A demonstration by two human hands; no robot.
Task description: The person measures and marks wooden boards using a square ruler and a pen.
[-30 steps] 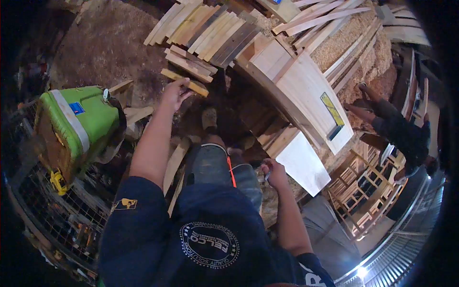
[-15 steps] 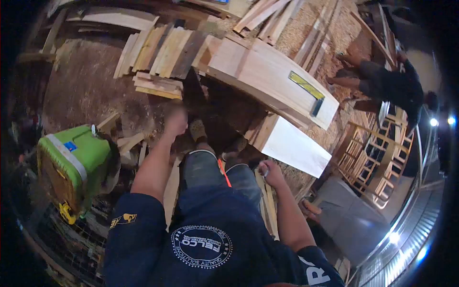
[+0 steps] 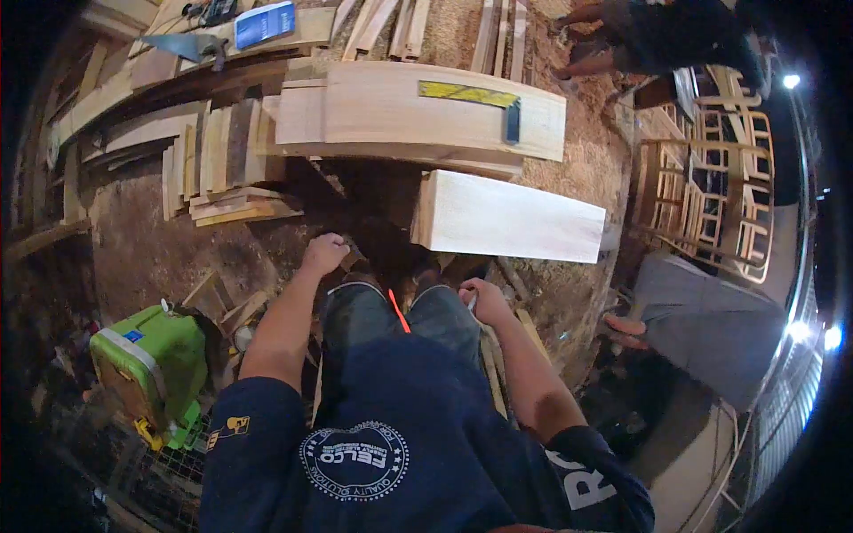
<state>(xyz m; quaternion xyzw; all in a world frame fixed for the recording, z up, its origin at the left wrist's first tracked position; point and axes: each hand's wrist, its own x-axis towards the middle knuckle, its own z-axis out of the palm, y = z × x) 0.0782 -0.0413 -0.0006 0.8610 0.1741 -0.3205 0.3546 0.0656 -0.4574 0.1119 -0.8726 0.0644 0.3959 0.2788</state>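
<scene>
My left hand (image 3: 326,254) is in front of my left knee, its fingers curled together with nothing visible in them. By my right knee, my right hand (image 3: 485,302) is closed around a small whitish object (image 3: 472,303), mostly hidden by the fingers. Beyond my left hand lies a short stack of wood strips (image 3: 240,206), with a yellowish one at its near side. Behind it stands a row of boards (image 3: 213,147). A pale block (image 3: 520,218) lies ahead of my right hand. Farther back, a yellow square with a dark stock (image 3: 471,92) rests on a wide plank (image 3: 373,102).
A green container (image 3: 155,355) stands at the lower left. A handsaw (image 3: 182,44) and a blue packet (image 3: 265,24) lie at the upper left. Another person (image 3: 675,40) is at the upper right, above wooden frames (image 3: 711,178). A grey sheet (image 3: 702,324) is at the right.
My left hand put the yellowish strip on the short stack, let go and drew back towards my knee. The view has turned right. My right hand stays closed near my knee.
</scene>
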